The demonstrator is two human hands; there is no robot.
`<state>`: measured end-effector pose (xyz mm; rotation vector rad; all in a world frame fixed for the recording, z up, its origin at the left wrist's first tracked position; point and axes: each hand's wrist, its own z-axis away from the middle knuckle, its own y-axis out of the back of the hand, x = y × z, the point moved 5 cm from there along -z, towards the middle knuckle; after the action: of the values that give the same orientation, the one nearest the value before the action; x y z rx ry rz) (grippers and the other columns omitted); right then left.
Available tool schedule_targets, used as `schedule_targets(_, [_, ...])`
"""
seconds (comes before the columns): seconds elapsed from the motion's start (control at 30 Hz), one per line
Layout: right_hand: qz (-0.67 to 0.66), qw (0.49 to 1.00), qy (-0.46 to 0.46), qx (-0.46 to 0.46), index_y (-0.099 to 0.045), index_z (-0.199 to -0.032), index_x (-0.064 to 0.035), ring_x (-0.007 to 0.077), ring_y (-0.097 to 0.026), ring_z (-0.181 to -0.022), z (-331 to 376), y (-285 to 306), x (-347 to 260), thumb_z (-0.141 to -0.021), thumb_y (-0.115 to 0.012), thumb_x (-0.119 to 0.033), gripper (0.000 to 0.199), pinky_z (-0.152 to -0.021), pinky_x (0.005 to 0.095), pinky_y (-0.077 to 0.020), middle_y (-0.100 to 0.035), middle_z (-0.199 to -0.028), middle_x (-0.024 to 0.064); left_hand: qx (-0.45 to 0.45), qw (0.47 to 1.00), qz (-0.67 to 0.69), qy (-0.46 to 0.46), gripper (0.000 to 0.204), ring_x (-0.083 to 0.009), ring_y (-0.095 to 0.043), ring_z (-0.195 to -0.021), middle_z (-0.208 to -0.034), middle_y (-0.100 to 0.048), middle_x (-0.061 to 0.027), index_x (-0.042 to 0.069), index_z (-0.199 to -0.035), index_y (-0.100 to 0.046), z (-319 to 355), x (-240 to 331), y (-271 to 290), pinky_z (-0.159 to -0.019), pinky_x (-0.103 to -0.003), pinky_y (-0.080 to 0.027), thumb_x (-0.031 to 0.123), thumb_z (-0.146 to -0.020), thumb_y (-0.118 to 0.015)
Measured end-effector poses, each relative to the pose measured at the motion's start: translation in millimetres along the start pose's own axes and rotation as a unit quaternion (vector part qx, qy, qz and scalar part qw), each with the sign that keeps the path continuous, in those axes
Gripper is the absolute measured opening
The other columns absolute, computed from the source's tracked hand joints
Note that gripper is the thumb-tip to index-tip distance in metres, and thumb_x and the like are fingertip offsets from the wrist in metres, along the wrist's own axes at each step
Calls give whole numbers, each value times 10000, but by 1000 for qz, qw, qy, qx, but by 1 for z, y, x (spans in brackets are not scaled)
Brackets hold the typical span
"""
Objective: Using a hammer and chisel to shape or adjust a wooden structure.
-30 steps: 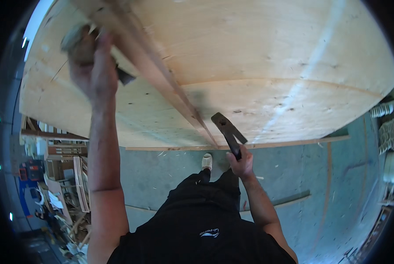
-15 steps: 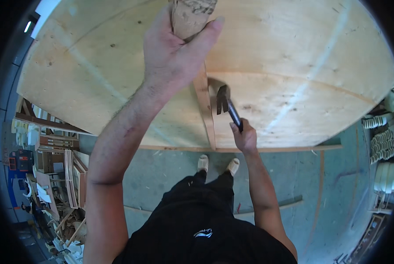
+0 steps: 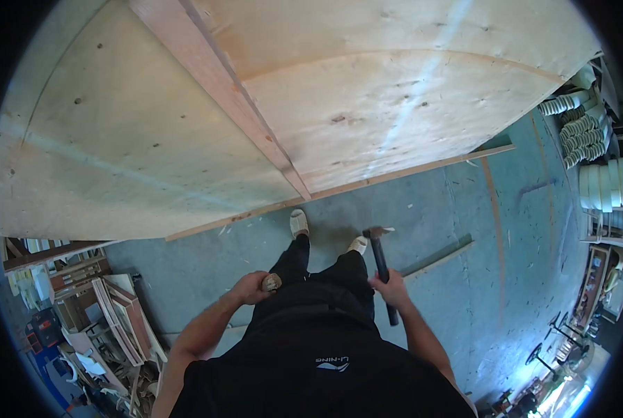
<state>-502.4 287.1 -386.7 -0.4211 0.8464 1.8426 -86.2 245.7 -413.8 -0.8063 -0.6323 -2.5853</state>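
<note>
Holds unidentified tan lump [image 3: 272, 282] in curled left hand [image 3: 253, 288], on near side of panel [image 3: 318, 139], well apart. Clasps hammer [image 3: 379, 254] mid-handle with closed right hand [image 3: 393, 287], head-end towards panel, likely for balance. Includes wood strip [image 3: 221, 82] across panel's face, presumably for stiffness.

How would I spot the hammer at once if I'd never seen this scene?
Below the big plywood panel at the top of the picture, find the person's dark trousers against the grey floor. Just right of them, the right hand grips the hammer, head uppermost. Its dark handle and crosswise head set it apart from the pale wood strip lying on the floor nearby.
</note>
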Motion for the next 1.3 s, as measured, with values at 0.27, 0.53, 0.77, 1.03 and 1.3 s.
schedule_targets(0.27, [100,986,-92,-94,-638,-898,-5,304,-673,-860,46,-9,137,-771,-768,-344,384,-785,417,-514,-678,-882,186,-35,986,127,99,384,-235,-664,-881,-965,-697,-101,42,-1095,-636,-1,-4,-134,-835,-350,-517,167,-743,-728])
schedule_targets(0.53, [-7,980,-42,-195,-618,-913,-40,180,-639,-775,113,51,98,-848,-703,-281,264,-707,361,-504,-649,-793,81,-110,849,453,250,284,-159,-635,-774,-870,-656,-42,51,-1032,-651,88,19,-186,-706,-328,-526,126,-765,-710])
schedule_targets(0.77, [131,988,41,-74,-613,-943,-8,393,-648,-842,-34,26,69,-845,-677,-236,256,-724,446,-510,-649,-875,220,-197,903,329,192,353,-171,-646,-716,-823,-654,-40,42,-1061,-597,-26,-33,-187,-659,-345,-543,204,-781,-737])
schedule_targets(1.03, [144,967,207,35,-582,-908,-4,318,-621,-697,-226,-11,47,-830,-751,-270,325,-633,409,-503,-604,-748,164,256,952,97,134,661,-354,-667,-890,-928,-682,-175,46,-1128,-561,-186,-122,-123,-773,-408,-539,481,-708,-827])
schedule_targets(1.3, [-101,930,352,40,-545,-1056,25,75,-510,-544,-320,-49,32,-911,-623,-63,187,-475,244,-429,-525,-695,16,536,822,173,-82,425,-308,-656,-955,-1043,-644,-178,21,-1131,-569,-277,-182,-105,-838,-360,-524,222,-819,-777])
